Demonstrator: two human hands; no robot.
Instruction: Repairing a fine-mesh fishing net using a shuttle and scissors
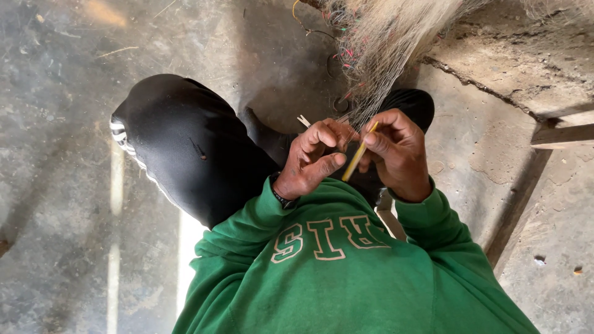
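A bundle of fine pale net [377,49] with red and green threads hangs from the top of the view down to my hands. My left hand [312,158] is curled, its fingertips pinching the net's lower strands. My right hand [402,151] grips a thin yellow stick [357,158], held slanted between the two hands with its upper tip at the net. Both hands are touching, in front of my chest in a green sweatshirt [334,272]. A dark band sits on my left wrist [282,198].
My knee in black trousers [185,142] is raised at the left, with a striped shoe edge [119,133]. Grey concrete floor [55,185] lies around. A wooden beam [560,136] and cracked raised earth [495,55] are at the right. A small pale twig [303,120] lies near my left hand.
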